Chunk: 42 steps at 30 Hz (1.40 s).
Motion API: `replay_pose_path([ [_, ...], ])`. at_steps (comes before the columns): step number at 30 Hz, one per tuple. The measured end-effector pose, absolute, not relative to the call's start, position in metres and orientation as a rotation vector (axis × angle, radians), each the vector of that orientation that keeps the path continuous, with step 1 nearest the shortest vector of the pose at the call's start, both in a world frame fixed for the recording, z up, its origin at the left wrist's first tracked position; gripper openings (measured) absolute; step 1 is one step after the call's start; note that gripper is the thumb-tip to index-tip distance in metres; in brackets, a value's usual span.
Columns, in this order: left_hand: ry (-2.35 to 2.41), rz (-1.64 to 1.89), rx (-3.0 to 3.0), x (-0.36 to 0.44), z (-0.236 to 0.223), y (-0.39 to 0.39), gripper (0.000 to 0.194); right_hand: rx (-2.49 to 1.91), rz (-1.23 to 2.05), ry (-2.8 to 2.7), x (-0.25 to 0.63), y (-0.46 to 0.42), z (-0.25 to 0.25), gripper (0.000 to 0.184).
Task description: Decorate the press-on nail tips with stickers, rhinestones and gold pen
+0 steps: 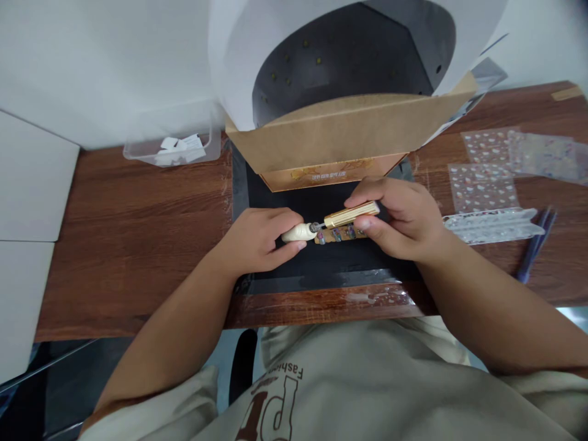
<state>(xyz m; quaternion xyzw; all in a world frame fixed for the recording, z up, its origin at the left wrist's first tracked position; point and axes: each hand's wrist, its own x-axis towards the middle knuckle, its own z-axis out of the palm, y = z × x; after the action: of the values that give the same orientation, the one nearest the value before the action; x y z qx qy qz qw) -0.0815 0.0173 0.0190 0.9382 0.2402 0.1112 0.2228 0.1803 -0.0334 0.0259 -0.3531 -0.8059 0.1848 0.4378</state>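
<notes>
My left hand (271, 239) is closed on a small cream nail polish bottle (299, 232), tipped on its side with its neck toward the right. Between thumb and fingers of my right hand (402, 217) is a ribbed gold brush cap (349, 214). Its thin stem meets the bottle's mouth; the brush tip cannot be made out. Just below the cap lies a brown strip carrying several shiny, multicoloured false nails (337, 234), partly covered by my right hand. All this is over a black mat (294, 269).
A white nail lamp (234, 67) rests on a cardboard box (349, 135) behind my hands. At left is a clear plastic tub (172, 153) with white scraps. To the right are patterned clear sheets (482, 187), a clear plastic tray (493, 225) and dark slim sticks (535, 248).
</notes>
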Motion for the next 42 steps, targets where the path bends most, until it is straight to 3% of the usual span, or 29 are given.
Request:
replay_pose_path([
  [8, 0.637, 0.303, 2.626, -0.080, 0.020, 0.016, 0.022, -0.898, 0.494, -2.109, 0.169, -0.033, 0.024, 0.015],
  [13, 0.629, 0.335, 2.620, -0.080, 0.020, 0.017, 0.022, -1.002, 0.530, -1.950, 0.179, -0.034, 0.028, 0.012],
  [20, 0.647, 0.289, 2.611, -0.082, 0.022, 0.019, 0.023, -1.074, 0.612, -1.737, 0.193, -0.032, 0.033, 0.021],
  [42, 0.665, 0.201, 2.641, -0.083, 0.027, 0.021, 0.017, -1.367, 0.384, -2.021, 0.235, -0.008, 0.035, 0.020],
])
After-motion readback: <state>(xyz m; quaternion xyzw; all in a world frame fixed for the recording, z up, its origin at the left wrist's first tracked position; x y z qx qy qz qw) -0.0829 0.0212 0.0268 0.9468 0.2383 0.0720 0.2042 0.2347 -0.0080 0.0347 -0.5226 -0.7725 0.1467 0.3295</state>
